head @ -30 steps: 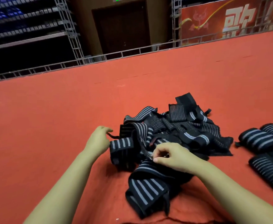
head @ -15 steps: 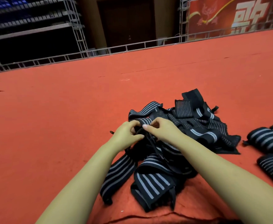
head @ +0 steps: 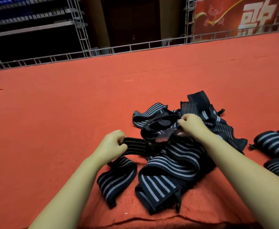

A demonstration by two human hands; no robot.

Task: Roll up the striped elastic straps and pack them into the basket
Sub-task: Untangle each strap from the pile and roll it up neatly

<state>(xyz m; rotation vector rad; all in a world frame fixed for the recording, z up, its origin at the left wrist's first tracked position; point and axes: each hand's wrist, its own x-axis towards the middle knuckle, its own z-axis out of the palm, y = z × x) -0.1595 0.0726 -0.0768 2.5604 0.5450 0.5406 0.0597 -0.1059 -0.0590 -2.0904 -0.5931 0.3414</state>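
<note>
Red carpeted floor (head: 69, 113), carrying all items. Pile of striped elastic straps (head: 176, 156), loose and tangled, at centre. Rolled straps (head: 274, 142), set well apart at right. No basket in view. Left hand (head: 112, 144), fingers curled, gripping one strap end (head: 135, 145). Right hand (head: 191, 123), fingers pinching strap within pile. Step judged: freeing one strap. Next: pulling clear, then rolling tight.

Red carpet (head: 56, 113) is carrying everything; its near edge is wrinkling. A loose heap of striped straps (head: 172, 162) is lying on it at centre. Rolled straps (head: 272, 142) are sitting on it at right, just apart from the heap
</note>
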